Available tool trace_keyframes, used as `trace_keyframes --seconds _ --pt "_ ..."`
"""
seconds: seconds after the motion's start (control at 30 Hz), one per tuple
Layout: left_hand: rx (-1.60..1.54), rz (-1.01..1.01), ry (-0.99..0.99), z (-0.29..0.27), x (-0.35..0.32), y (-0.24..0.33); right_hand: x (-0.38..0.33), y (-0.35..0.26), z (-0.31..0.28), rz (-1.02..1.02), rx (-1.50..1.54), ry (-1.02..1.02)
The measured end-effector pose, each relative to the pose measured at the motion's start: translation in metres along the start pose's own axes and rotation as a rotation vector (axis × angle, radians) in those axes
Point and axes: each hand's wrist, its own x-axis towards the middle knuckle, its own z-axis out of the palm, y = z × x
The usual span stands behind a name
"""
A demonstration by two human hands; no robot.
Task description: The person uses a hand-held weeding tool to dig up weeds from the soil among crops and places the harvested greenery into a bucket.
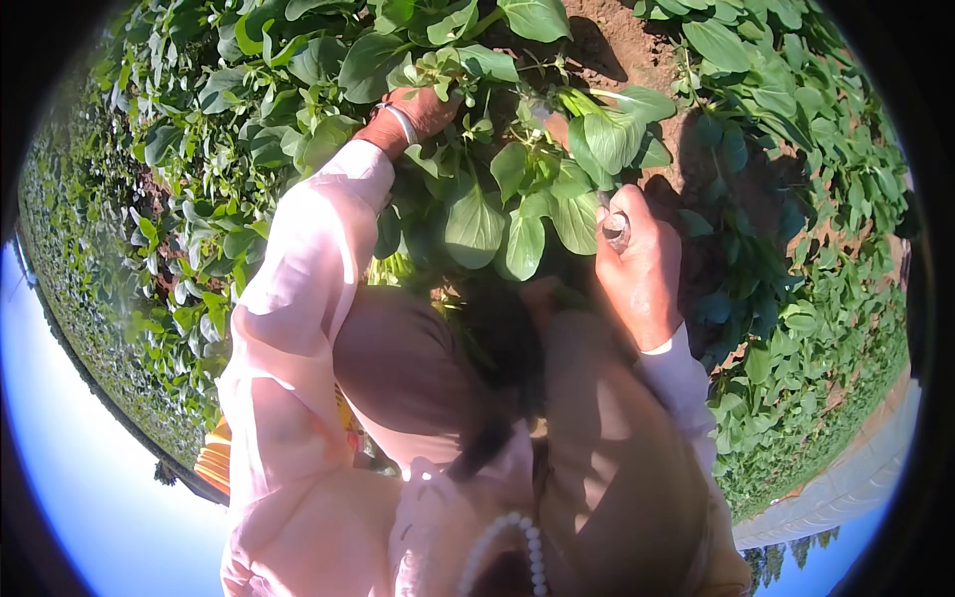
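Note:
Among the leaves at the upper left is my left hand point(423, 112), with a pale bracelet point(401, 121) round its wrist. Leaves cover its fingers, so I cannot see their grip. A leafy green plant point(527, 189) with broad, rounded leaves stands between my two hands. Right of it, my right hand point(645, 269) is closed in a fist round a tool handle point(617, 232). The handle's round end shows by the thumb; the tool's working end is hidden by hand and leaves.
Dense rows of leafy plants point(214, 189) spread to the left and right. Bare reddish soil point(627, 50) shows ahead. My bent knees point(607, 398) are close below the plant. Something orange and ridged point(214, 458) lies beside my left sleeve. Pale sheeting point(836, 488) runs along the right edge.

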Motion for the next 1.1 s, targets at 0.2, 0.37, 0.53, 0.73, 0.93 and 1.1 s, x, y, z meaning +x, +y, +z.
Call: trace_keyframes --seconds 0.2,0.37,0.53,0.73,0.93,1.1 --pt "-0.125 -0.174 -0.340 -0.015 0.046 0.047 0.012 0.015 0.037 0.037 0.198 0.044" --pt "-0.231 -0.203 -0.053 -0.021 0.066 0.064 0.036 0.014 0.037 0.052 0.179 0.081" --pt "-1.285 -0.621 0.094 -0.026 0.032 0.025 0.015 0.010 0.023 0.062 0.288 -0.030" --pt "-0.799 -0.296 0.466 0.009 0.015 0.018 0.028 -0.005 0.042 -0.047 0.310 0.008" --pt "-0.505 -0.375 0.235 -0.039 0.035 0.036 0.040 -0.005 0.051 0.019 0.375 -0.017" --pt "-0.398 -0.355 0.190 -0.036 0.043 0.040 0.007 0.010 0.022 0.096 0.318 -0.050"
